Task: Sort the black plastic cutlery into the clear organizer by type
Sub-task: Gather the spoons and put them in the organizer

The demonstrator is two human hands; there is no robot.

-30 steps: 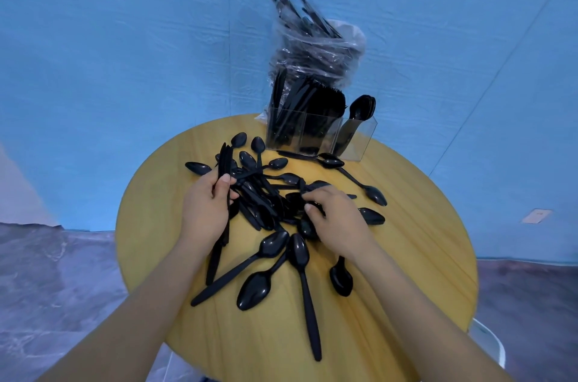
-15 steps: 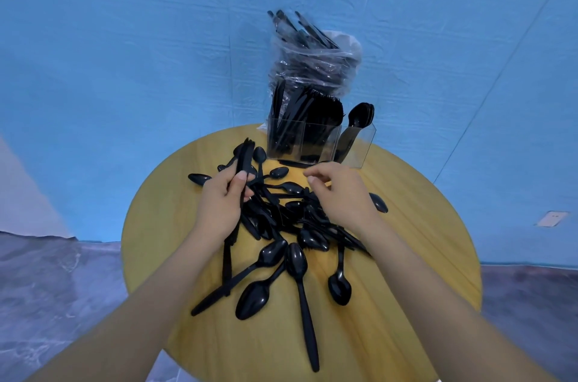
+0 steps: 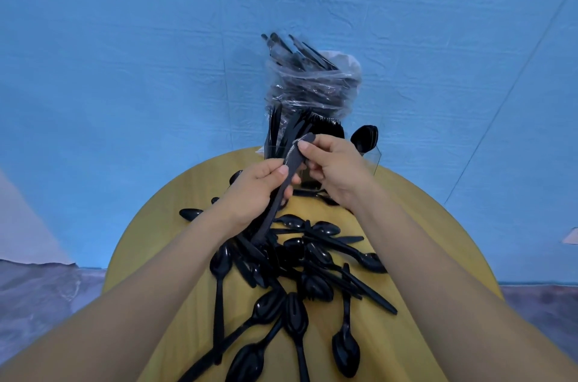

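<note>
Both hands are raised above the round yellow wooden table (image 3: pixel 162 225), meeting just in front of the clear plastic organizer (image 3: pixel 373 159) that stands at the table's 12 o'clock edge. The left hand (image 3: pixel 250 191) grasps a black plastic knife (image 3: pixel 289 170) with a serrated edge, thumb and curled fingers closed around the middle of it. The knife slants from its handle end at 7 o'clock, low over the pile, up to its blade tip at 1 o'clock. The right hand (image 3: pixel 334 166) pinches that blade tip between thumb and forefinger, its other fingers curled beneath.

The organizer already holds upright black cutlery: knives and forks packed in its left and middle compartments, and a few black spoons (image 3: pixel 366 136) in the compartment at its 3 o'clock side. Behind it, at 12 o'clock, a crumpled clear plastic bag (image 3: pixel 316 84) stands full of more black cutlery, with handles poking out of its top.

On the table, from the centre down toward 6 o'clock, lies a loose heap of black plastic spoons (image 3: pixel 281 266), overlapping at many angles. One spoon (image 3: pixel 191 213) lies apart at the heap's 10 o'clock side.
</note>
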